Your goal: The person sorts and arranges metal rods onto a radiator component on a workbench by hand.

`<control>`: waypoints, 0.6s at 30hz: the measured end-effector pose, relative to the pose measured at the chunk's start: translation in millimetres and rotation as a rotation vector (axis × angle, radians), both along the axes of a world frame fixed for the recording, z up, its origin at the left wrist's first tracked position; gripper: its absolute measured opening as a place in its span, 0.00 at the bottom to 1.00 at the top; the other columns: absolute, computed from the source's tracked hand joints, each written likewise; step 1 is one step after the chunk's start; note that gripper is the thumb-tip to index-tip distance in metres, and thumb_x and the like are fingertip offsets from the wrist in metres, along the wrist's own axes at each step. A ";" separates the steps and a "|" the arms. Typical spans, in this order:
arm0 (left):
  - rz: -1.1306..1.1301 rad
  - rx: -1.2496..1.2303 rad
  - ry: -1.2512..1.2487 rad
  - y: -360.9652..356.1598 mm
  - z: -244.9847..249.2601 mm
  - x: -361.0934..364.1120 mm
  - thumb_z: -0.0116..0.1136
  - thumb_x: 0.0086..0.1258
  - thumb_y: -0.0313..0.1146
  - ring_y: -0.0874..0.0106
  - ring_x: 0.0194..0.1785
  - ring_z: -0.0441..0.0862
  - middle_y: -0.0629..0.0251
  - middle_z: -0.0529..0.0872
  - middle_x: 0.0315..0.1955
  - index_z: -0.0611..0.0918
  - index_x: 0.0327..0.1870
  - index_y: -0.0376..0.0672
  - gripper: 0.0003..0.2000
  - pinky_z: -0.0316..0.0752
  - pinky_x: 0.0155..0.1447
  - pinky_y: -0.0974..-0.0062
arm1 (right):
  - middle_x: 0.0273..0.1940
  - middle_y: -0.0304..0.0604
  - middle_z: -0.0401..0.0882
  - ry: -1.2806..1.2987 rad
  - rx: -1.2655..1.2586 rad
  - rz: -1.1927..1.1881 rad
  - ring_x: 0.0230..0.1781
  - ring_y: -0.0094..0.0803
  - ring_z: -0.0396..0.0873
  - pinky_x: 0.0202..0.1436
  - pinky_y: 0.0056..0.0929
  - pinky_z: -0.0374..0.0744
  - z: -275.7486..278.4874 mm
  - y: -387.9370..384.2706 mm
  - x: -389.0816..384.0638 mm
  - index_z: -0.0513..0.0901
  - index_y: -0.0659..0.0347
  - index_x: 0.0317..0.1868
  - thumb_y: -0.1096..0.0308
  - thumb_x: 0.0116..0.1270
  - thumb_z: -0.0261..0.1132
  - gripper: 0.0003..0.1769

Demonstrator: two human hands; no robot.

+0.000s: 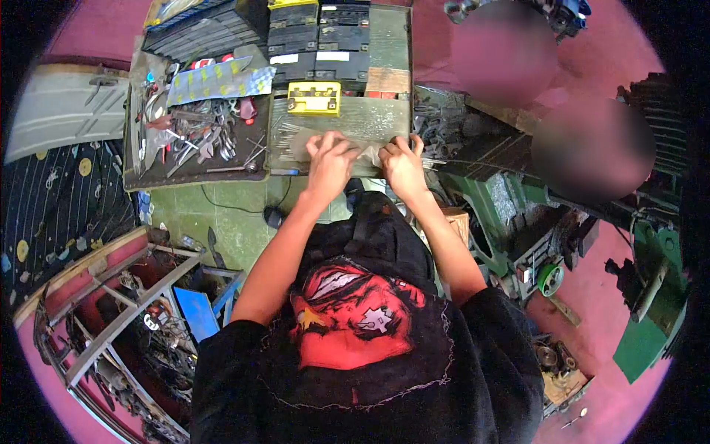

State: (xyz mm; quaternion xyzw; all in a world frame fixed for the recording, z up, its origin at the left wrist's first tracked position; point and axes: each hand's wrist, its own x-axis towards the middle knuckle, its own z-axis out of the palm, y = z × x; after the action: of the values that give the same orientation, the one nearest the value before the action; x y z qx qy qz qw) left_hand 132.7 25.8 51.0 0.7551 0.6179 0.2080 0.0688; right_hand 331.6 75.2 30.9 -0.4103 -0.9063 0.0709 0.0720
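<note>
One pale sheet, between left hand and right hand, touching both

The worn green desk carries a pale scrap of material near its front edge, and the left hand and right hand both rest on that scrap. Just beyond the left hand sits a yellow battery, with rows of black batteries farther beyond it and a wooden block beyond the right hand. Out past the left hand's outer side lies a dark tray heaped with wrenches and other hand tools.
</note>
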 end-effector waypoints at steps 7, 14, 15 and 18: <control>0.029 0.062 -0.151 3.3 -5.8 8.3 0.67 0.63 0.32 0.66 0.59 0.79 0.71 0.89 0.40 0.91 0.40 0.47 0.07 0.62 0.66 0.53 | 0.43 0.40 0.84 0.169 0.031 -0.079 0.57 0.42 0.76 0.70 0.59 0.65 -14.2 -1.1 -22.2 0.86 0.57 0.34 0.69 0.61 0.65 0.05; 0.039 -0.001 -0.146 3.8 -15.9 -3.7 0.71 0.64 0.34 0.62 0.62 0.77 0.67 0.88 0.45 0.90 0.46 0.45 0.11 0.61 0.66 0.53 | 0.47 0.40 0.82 0.144 0.022 -0.134 0.60 0.44 0.74 0.67 0.56 0.64 -11.4 -10.7 -30.1 0.86 0.59 0.37 0.70 0.56 0.70 0.07; 0.035 0.002 -0.148 3.8 -15.7 -6.0 0.71 0.64 0.34 0.62 0.62 0.77 0.67 0.88 0.45 0.90 0.46 0.45 0.11 0.61 0.66 0.53 | 0.48 0.40 0.82 0.118 -0.001 -0.141 0.60 0.44 0.74 0.67 0.56 0.64 -10.4 -11.4 -29.1 0.86 0.58 0.39 0.70 0.56 0.70 0.09; 0.055 -0.054 -0.134 -0.1 -14.7 -14.8 0.73 0.63 0.37 0.61 0.66 0.74 0.65 0.87 0.52 0.88 0.52 0.43 0.17 0.60 0.68 0.52 | 0.50 0.40 0.82 0.140 -0.012 -0.158 0.59 0.45 0.75 0.69 0.59 0.64 -6.3 -17.7 -22.3 0.86 0.57 0.40 0.68 0.59 0.70 0.09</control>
State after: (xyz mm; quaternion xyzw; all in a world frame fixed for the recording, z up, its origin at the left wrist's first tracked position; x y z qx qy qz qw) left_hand 117.9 25.7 36.3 0.7201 0.6378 0.2431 0.1247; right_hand 309.3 57.5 24.6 -0.4751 -0.8634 0.0989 0.1383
